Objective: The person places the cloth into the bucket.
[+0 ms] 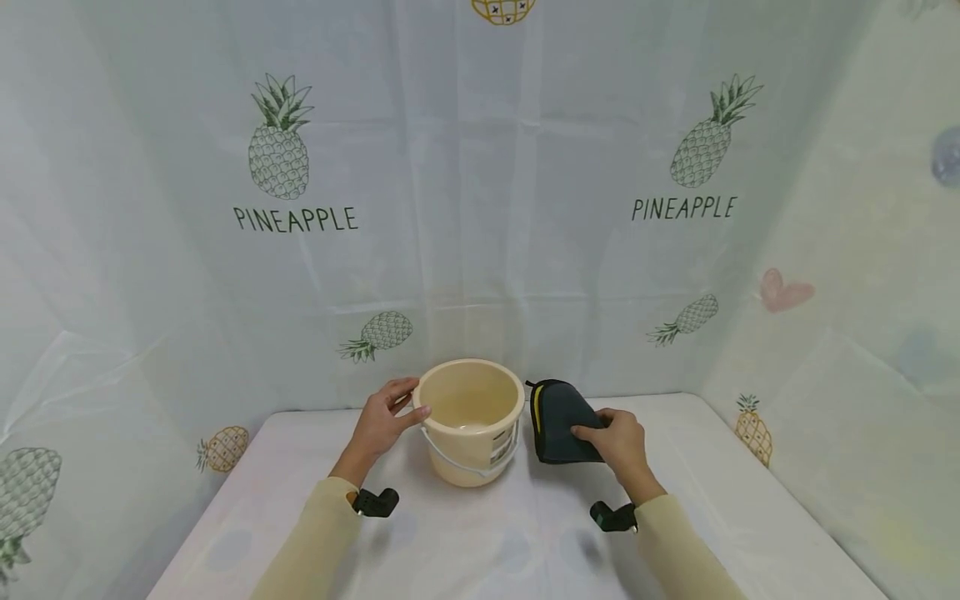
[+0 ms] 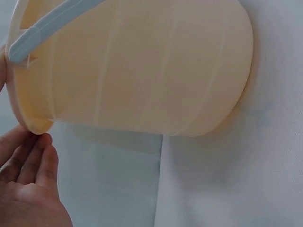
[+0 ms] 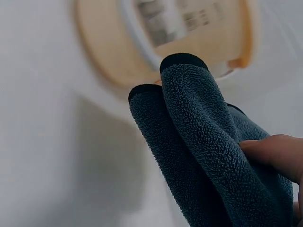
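Cream, round plastic bucket (image 1: 454, 447) stands upright near the back edge of the white-covered table (image 1: 465, 554). Left hand (image 1: 381, 425) grasps its rim between thumb and fingers, presumably for steadiness. Right hand (image 1: 621, 437) pinches a folded, black-edged, dark blue-grey terry cloth (image 1: 561, 425) just beside it. Room lies towards the right edge.

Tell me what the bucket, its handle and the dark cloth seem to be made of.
Bucket: most likely moulded plastic with a smooth, satiny finish; the even cream colour and faint rings suggest it.
Handle: probably plastic, pale and smooth, judging by its thick, rounded end.
Dark cloth: towel-like, matte fabric, shown by its fuzzy looped pile; cotton or synthetic, I can't tell.
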Demonstrator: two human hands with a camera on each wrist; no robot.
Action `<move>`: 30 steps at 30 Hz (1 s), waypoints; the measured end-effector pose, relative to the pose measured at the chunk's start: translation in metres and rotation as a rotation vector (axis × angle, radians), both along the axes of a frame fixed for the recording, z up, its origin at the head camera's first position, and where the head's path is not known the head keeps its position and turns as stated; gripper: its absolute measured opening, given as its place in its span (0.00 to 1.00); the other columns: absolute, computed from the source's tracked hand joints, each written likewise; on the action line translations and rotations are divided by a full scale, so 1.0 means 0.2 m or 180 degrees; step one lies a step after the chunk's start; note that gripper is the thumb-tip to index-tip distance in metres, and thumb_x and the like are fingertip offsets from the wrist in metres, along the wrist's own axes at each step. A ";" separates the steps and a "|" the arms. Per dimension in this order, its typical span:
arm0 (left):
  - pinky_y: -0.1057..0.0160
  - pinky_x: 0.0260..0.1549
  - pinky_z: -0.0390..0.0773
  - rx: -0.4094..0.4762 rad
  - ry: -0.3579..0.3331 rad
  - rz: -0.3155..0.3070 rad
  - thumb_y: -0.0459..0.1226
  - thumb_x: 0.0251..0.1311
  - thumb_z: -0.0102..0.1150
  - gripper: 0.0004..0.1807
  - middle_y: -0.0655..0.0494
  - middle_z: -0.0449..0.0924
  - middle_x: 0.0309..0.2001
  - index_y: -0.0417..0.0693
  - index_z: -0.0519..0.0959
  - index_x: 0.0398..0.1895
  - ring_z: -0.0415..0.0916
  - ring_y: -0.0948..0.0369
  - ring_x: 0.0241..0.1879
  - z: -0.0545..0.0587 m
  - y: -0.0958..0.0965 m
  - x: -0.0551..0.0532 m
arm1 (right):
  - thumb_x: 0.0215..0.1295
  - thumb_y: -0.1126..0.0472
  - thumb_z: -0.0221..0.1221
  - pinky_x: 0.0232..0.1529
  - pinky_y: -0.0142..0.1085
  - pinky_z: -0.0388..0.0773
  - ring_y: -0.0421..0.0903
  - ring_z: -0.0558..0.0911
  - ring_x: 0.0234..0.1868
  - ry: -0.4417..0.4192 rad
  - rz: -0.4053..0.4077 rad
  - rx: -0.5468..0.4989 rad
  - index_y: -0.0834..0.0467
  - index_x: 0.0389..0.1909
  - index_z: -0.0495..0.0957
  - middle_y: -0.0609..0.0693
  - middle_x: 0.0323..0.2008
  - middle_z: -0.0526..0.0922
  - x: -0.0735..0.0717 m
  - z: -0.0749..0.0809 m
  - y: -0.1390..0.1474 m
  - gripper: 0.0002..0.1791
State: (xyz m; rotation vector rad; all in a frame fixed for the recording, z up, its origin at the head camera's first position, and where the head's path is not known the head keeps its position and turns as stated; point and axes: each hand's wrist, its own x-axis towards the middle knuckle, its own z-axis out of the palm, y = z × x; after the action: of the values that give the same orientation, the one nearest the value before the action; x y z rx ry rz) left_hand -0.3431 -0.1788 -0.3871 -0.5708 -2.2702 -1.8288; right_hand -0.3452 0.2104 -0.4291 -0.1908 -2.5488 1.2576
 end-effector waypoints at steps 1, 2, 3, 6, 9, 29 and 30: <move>0.44 0.70 0.61 -0.0003 0.0003 0.0002 0.30 0.59 0.68 0.35 0.30 0.61 0.68 0.26 0.65 0.68 0.58 0.38 0.70 0.00 0.00 0.00 | 0.54 0.54 0.72 0.48 0.53 0.83 0.61 0.80 0.48 0.0015 0.0007 -0.0033 0.69 0.50 0.81 0.66 0.48 0.82 0.00 0.02 0.00 0.28; 0.44 0.70 0.61 -0.0015 0.0008 0.0010 0.30 0.59 0.68 0.35 0.30 0.61 0.68 0.25 0.65 0.68 0.58 0.38 0.70 0.00 0.00 0.00 | 0.55 0.53 0.72 0.47 0.52 0.84 0.61 0.81 0.48 0.0030 0.0019 -0.0082 0.68 0.50 0.81 0.66 0.48 0.82 0.00 0.04 0.00 0.27; 0.44 0.70 0.61 -0.0022 0.0009 0.0013 0.30 0.59 0.68 0.35 0.30 0.61 0.69 0.25 0.65 0.68 0.58 0.38 0.70 0.00 0.00 0.00 | 0.55 0.53 0.72 0.48 0.52 0.84 0.60 0.81 0.48 0.0047 0.0029 -0.0120 0.68 0.50 0.81 0.65 0.49 0.82 0.00 0.06 -0.01 0.27; 0.45 0.70 0.62 -0.0031 0.0021 0.0035 0.30 0.59 0.69 0.36 0.31 0.61 0.69 0.26 0.65 0.68 0.58 0.38 0.70 -0.01 0.00 -0.02 | 0.56 0.53 0.71 0.48 0.51 0.84 0.60 0.81 0.47 0.0098 0.0065 -0.0210 0.67 0.49 0.80 0.65 0.49 0.82 0.00 0.13 0.00 0.26; 0.45 0.70 0.62 -0.0001 0.0035 0.0034 0.31 0.59 0.69 0.35 0.32 0.61 0.69 0.26 0.66 0.67 0.58 0.39 0.70 -0.02 0.00 -0.03 | 0.57 0.52 0.70 0.48 0.51 0.84 0.60 0.81 0.48 0.0134 0.0120 -0.0274 0.68 0.51 0.80 0.65 0.49 0.81 0.00 0.20 0.00 0.27; 0.48 0.70 0.62 0.0040 -0.0047 0.0050 0.32 0.59 0.69 0.36 0.34 0.60 0.70 0.29 0.66 0.68 0.58 0.41 0.71 -0.08 -0.02 -0.09 | 0.60 0.51 0.69 0.52 0.48 0.83 0.57 0.81 0.47 0.0324 0.0218 -0.0461 0.67 0.55 0.78 0.63 0.50 0.81 -0.01 0.51 -0.03 0.29; 0.48 0.70 0.62 0.0047 -0.0045 0.0061 0.32 0.59 0.70 0.36 0.34 0.60 0.70 0.29 0.66 0.68 0.58 0.41 0.71 -0.10 -0.02 -0.11 | 0.60 0.51 0.69 0.52 0.48 0.83 0.56 0.81 0.47 0.0329 0.0217 -0.0465 0.67 0.55 0.78 0.63 0.50 0.81 -0.01 0.52 -0.03 0.29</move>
State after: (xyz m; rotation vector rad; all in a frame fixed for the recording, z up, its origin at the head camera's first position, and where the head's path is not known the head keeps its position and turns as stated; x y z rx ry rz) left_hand -0.3646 -0.1835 -0.4073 -0.5337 -2.2611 -1.8451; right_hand -0.3466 0.2053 -0.3251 -0.0680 -2.3964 1.4415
